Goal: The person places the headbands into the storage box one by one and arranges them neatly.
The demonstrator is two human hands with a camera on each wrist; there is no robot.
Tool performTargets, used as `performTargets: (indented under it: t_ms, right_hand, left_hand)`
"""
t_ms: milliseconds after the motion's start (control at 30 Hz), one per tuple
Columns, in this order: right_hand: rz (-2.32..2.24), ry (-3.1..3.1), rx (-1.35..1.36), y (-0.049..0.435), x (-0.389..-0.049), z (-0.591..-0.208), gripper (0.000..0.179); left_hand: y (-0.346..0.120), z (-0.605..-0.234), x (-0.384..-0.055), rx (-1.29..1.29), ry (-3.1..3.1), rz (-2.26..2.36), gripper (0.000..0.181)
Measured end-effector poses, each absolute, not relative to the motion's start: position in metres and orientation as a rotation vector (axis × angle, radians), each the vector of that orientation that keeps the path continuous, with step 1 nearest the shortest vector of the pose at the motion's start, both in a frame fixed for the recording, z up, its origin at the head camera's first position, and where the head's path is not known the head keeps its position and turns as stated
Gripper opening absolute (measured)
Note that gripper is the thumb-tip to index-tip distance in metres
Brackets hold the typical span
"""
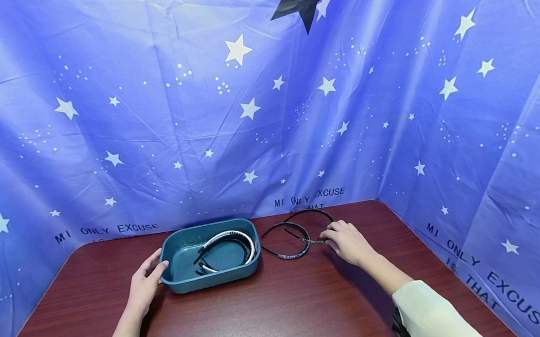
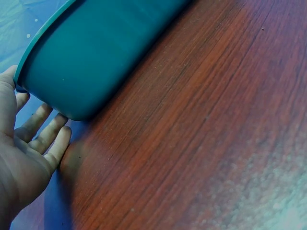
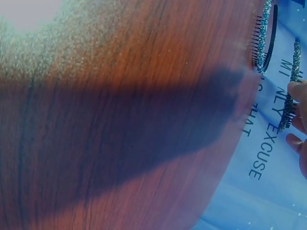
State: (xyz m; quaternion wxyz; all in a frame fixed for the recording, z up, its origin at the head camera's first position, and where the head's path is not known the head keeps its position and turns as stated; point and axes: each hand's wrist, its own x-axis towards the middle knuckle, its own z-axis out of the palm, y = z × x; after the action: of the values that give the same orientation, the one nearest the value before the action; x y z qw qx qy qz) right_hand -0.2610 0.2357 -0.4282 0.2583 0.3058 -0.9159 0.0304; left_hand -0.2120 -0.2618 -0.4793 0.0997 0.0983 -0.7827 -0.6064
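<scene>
A teal plastic bin (image 1: 207, 283) stands on the table with white and black headbands (image 1: 232, 235) inside its right half. At the bin's left end, my left hand (image 1: 146, 280) holds the side, thumb over the rim and fingers along the outer wall. My right hand (image 1: 349, 241) pinches a dark glittery headband (image 3: 296, 62) with comb teeth between thumb and fingers. Its thin black band arcs toward the back of the table in the head view. Between bin and right hand lies another glittery black headband (image 1: 293, 255), overlapped by the held one in this view.
The reddish-brown wooden table (image 1: 272, 316) has rounded back corners. A blue star-printed cloth (image 1: 208, 115) with lettering hangs close behind it and along the sides. The right arm casts a shadow on the tabletop.
</scene>
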Motion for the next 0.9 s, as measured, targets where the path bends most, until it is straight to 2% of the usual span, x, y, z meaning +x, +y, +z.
performTargets:
  t_ms: [900]
  right_hand:
    - [0.13, -2.435, 0.908, 0.217, -0.259, -0.419, 0.016]
  left_hand:
    - [-0.261, -0.479, -0.212, 0.302, -2.315, -1.789, 0.053]
